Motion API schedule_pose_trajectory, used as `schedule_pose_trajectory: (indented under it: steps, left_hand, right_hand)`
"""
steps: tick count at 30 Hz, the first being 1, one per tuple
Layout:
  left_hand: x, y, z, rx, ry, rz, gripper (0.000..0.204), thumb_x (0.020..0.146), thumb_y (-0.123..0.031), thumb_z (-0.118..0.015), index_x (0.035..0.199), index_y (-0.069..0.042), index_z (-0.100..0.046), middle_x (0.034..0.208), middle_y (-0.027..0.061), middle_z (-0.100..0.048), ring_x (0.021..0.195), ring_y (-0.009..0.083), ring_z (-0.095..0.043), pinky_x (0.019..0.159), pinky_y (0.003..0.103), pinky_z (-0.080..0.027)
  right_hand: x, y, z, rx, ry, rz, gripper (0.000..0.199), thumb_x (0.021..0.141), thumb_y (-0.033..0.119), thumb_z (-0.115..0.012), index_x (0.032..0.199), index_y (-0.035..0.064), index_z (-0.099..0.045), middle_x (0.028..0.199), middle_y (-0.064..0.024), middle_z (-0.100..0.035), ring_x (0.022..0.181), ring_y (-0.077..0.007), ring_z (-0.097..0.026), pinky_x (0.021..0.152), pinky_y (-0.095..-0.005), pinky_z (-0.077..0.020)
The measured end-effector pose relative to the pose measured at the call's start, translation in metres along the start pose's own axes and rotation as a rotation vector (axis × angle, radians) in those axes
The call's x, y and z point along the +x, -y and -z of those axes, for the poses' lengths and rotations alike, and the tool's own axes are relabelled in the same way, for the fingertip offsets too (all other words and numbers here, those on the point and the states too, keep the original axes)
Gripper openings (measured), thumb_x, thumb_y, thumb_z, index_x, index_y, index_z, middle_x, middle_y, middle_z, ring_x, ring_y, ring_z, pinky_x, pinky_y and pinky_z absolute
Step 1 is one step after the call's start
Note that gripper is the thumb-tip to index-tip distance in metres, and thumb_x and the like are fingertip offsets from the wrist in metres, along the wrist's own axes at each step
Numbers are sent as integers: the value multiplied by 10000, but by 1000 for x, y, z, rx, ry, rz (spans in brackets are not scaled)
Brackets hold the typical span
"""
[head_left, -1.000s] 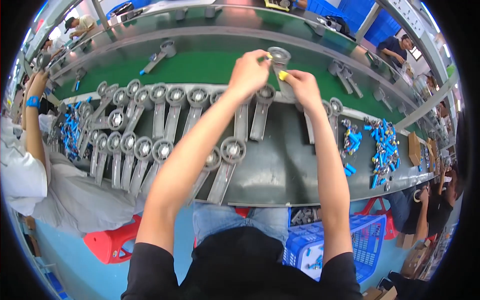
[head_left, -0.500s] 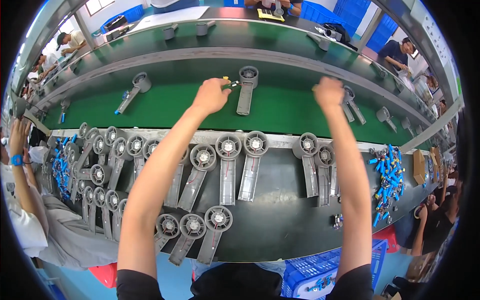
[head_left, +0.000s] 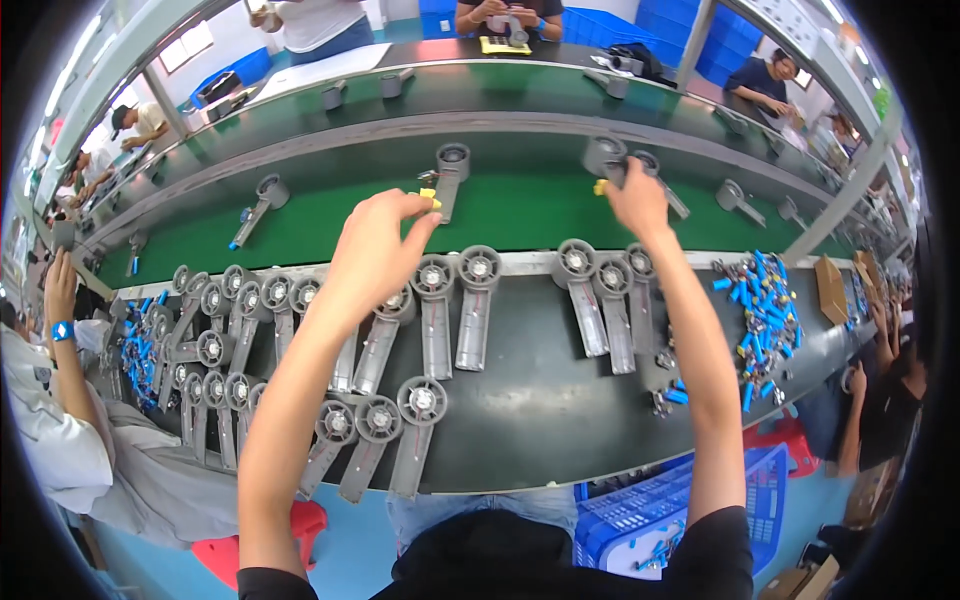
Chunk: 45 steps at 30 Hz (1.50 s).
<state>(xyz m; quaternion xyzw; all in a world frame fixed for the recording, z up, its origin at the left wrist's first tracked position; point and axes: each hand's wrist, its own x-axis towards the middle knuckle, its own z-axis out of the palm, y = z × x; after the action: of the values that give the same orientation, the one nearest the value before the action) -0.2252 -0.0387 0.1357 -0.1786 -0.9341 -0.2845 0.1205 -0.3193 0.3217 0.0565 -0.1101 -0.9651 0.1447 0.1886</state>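
My left hand (head_left: 380,245) is closed, with thumb and forefinger around a small yellow part (head_left: 430,197). Just beyond those fingertips a grey handheld fan housing (head_left: 450,185) lies on the green belt, its round head away from me. Farther right, my right hand (head_left: 640,203) grips another grey fan housing (head_left: 604,154) near its round head; its handle is mostly hidden by the fingers. A yellow bit (head_left: 600,187) shows beside that hand. One more fan housing (head_left: 676,200) lies against it on the belt, partly covered by my hand.
Several fan housings with red wires (head_left: 422,400) stand in rows on the dark bench (head_left: 530,430). Blue cylinders with wires (head_left: 768,320) are heaped at right, others (head_left: 140,345) at left. A blue crate (head_left: 640,520) stands below the bench. Co-workers sit around the line.
My right hand has closed on a fan housing and shifted it left, apart from the one beside it. My left hand has drawn nearer to me with the yellow part. The view has tilted slightly.
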Motion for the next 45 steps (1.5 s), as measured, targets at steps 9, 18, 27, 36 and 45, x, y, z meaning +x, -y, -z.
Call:
schedule_pose_trajectory:
  steps: [9,18,27,36,45]
  left_hand:
    - [-127,-89,-79,-303,-129,-21,791,813,-271,-787,1406,60,-381,1236,246,-537,1198,408,-503,1003,448,-416]
    - [-170,-74,-119,-419,249,-71,738,801,-119,-744,1428,16,-381,1325,206,-523,1227,357,-531,1052,398,-405]
    - [-171,-72,-119,-397,255,-69,731,856,-228,-740,1427,42,-373,1390,206,-481,1274,346,-496,1072,383,-388]
    - [-176,-69,-114,-313,136,-83,577,897,-241,-702,1357,29,-480,1371,191,-501,1257,353,-509,1050,400,-399]
    - [-161,-127,-121,-499,-26,-389,330,795,-158,-776,1069,-3,-676,1084,160,-622,994,315,-595,866,377,-485]
  right_hand:
    - [-286,75,95,621,174,303,554,785,185,-732,1287,32,-556,1096,-176,-657,1032,-343,-637,879,-393,-513]
    - [-282,-106,123,324,143,163,332,771,4,-589,1088,24,-685,1082,-130,-637,1064,-290,-572,943,-374,-459]
    - [-294,-91,96,252,42,128,308,834,79,-653,1133,7,-670,977,-69,-632,888,-245,-611,821,-335,-494]
    - [-287,-105,114,1078,244,-346,285,968,176,-597,1192,15,-668,998,4,-675,846,-56,-579,805,-224,-444]
    - [-299,-92,122,1259,345,-457,270,971,187,-582,1165,4,-621,1021,-33,-666,880,-131,-638,789,-281,-504]
